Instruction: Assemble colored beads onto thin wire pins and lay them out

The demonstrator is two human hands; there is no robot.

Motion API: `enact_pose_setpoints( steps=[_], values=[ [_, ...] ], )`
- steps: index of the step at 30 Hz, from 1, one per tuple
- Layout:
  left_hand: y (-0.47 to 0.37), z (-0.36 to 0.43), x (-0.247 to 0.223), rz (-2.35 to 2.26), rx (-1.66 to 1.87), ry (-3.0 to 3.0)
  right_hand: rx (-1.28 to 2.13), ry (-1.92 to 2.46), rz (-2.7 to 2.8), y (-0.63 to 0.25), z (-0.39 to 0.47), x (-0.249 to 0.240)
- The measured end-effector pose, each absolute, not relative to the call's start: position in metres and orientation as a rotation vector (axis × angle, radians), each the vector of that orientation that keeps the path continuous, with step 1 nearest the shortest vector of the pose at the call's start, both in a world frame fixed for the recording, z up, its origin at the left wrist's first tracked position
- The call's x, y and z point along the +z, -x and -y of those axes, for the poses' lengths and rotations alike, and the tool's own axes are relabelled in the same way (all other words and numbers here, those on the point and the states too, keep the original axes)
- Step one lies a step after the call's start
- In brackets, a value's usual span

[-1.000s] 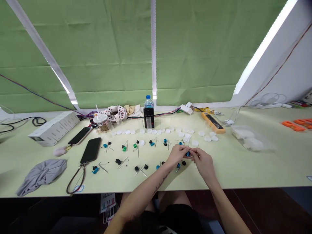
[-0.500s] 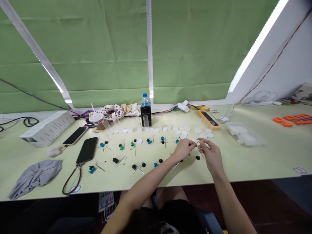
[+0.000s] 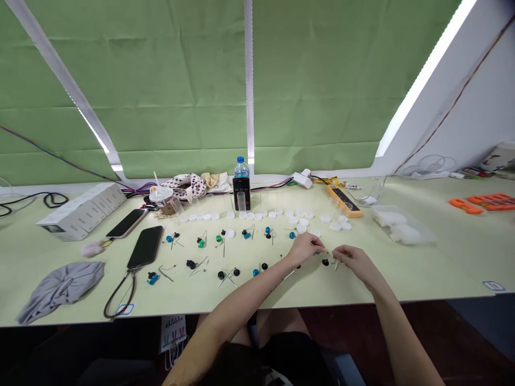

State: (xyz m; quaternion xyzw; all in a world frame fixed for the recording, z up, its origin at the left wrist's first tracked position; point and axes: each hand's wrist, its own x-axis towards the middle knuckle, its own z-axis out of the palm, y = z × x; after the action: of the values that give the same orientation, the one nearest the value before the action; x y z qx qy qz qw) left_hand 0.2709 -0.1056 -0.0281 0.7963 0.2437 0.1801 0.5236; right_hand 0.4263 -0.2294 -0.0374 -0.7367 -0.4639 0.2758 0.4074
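Thin metal rod [image 3: 337,264] pinched by right hand [image 3: 355,261], now lower, left hand [image 3: 303,248] curled, its hold unclear

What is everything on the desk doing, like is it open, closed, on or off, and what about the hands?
Bottle: upright, capped
Propped phone: upright, screen lit
Black phone: flat, screen dark
Pale-edged phone: flat, screen dark
Drink cup: lidded, straw in
Gray cloth: bunched up
Left hand: fingers bent, grip unclear
Right hand: fingers pinching a thin piece
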Motion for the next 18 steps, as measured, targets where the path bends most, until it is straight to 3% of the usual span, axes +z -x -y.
enact_pose_setpoints(
  steps=[9, 18],
  values=[
    [-0.298, 0.106, -0.039, -0.596, 0.187, -2.016, 0.455, 1.897, 1.291, -0.424, 0.232, -0.065],
    [-0.292, 0.118, -0.021, -0.701, 0.290, -2.185, 0.165, 2.008, 1.327, -0.409, 0.235, -0.068]
  ],
)
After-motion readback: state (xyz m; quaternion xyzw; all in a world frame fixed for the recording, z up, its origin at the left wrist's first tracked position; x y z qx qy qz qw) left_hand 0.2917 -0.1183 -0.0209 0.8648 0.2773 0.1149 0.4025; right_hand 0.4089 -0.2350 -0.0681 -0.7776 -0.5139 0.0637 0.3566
